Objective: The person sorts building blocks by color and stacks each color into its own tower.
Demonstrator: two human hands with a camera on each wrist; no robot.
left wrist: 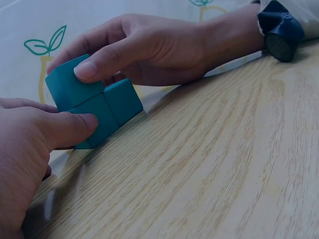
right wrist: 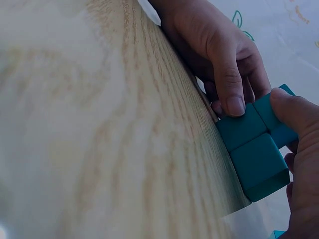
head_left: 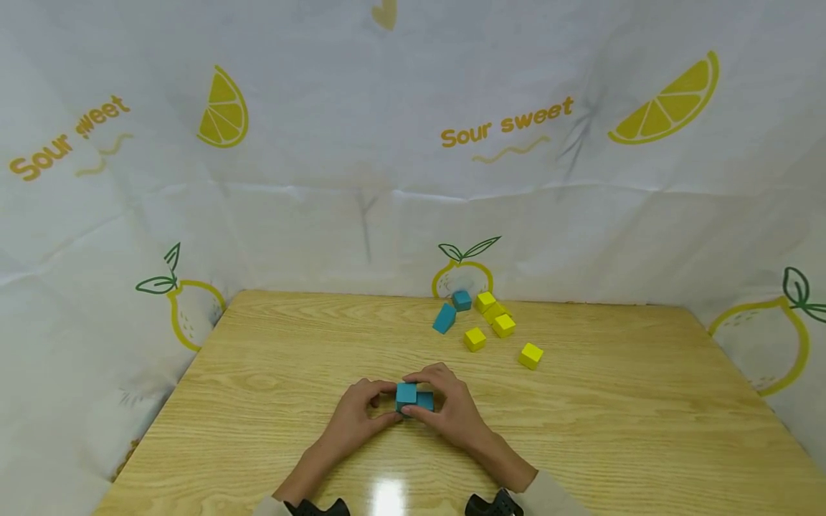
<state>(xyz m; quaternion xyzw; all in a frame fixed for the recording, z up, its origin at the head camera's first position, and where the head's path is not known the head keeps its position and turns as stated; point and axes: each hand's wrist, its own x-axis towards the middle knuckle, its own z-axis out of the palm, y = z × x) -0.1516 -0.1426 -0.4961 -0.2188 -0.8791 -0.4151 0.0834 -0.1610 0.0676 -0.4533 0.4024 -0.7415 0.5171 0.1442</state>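
Three blue blocks are stacked together on the table before me, two side by side at the bottom and one on top. My left hand [head_left: 355,412] pinches the lower left block [left wrist: 102,127], its thumb across the near face. With thumb and fingers my right hand [head_left: 459,410] grips the upper block [head_left: 406,393], which sits on the lower left one. The lower right block [right wrist: 261,167] touches its neighbour and lies under the right hand's arch, with no finger seen gripping it. The fingertips on the far side are partly hidden.
Farther back lie a blue cube [head_left: 461,300] and a longer blue block [head_left: 444,319]. Several yellow blocks [head_left: 504,325] are scattered to their right, one yellow cube [head_left: 530,356] nearest me. A white lemon-print cloth [head_left: 335,236] hangs behind and beside the wooden table [head_left: 645,430].
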